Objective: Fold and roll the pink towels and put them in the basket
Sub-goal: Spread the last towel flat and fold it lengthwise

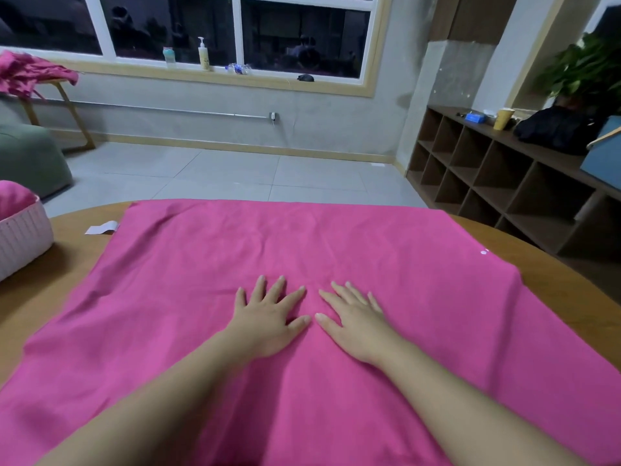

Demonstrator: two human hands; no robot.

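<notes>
A large pink towel (302,250) lies spread flat over the round wooden table (67,274), its right corner draping over the edge. My left hand (268,317) and my right hand (353,317) rest palm down side by side on the middle of the towel, fingers straight and spread. A white woven basket (23,237) stands at the table's left edge with a pink towel (13,200) inside it. More pink towels (30,72) are piled on a wooden stand at the far left.
A small white label (102,227) lies on the table beside the towel's far left corner. Beyond the table is tiled floor, a green pouf (30,159) at left and a dark cubby shelf (504,183) at right.
</notes>
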